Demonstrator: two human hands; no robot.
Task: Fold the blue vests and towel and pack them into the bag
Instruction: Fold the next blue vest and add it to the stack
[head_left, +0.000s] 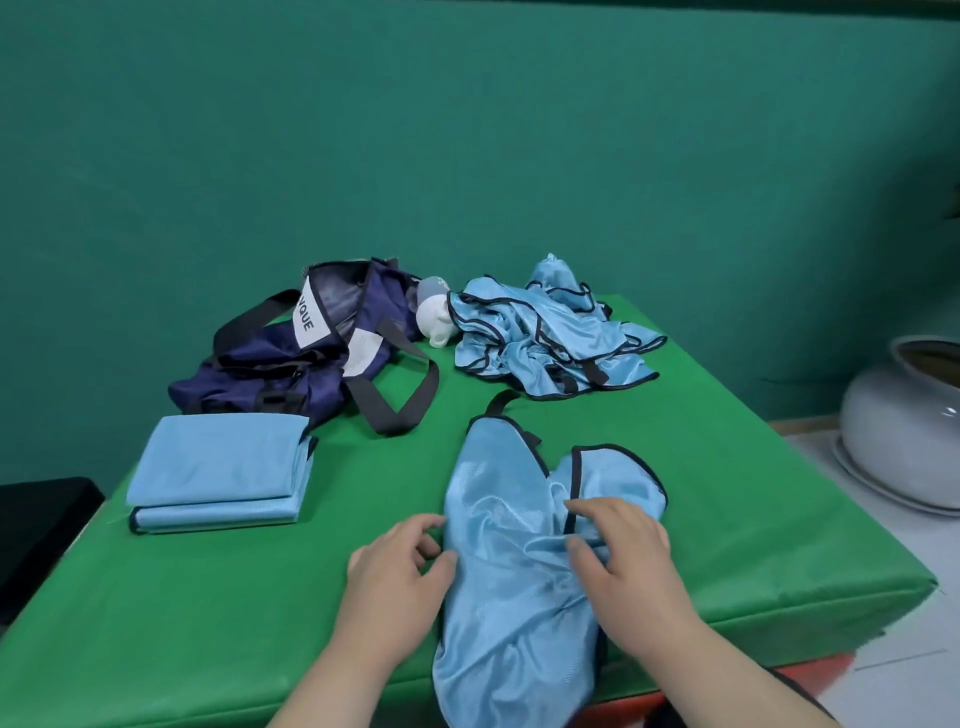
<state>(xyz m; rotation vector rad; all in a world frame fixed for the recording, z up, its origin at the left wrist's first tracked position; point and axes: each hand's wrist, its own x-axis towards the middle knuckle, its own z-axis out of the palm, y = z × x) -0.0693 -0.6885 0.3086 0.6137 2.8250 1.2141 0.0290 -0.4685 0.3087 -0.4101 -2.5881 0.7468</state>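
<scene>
We cannot count the tangled pile (545, 338), upper centre. One bag (291, 358), one folded blue stack (218, 467). One vest (509, 545), lower centre, overhangs the table (727, 519); our right hand (623, 551) pinches it, and we cannot tell whether our left hand (395, 566) grips.

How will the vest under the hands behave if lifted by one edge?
Probably floppy: the vest already wrinkles and droops over the table edge. Likely slippery, judging by its glossy sheen. Seems thin, so probably light.

The label (307, 318) on the bag (270, 369) shows only "VQUE", the rest folded under; past the right edge of the table (208, 597), the white pot (898, 436) is cut off.
</scene>
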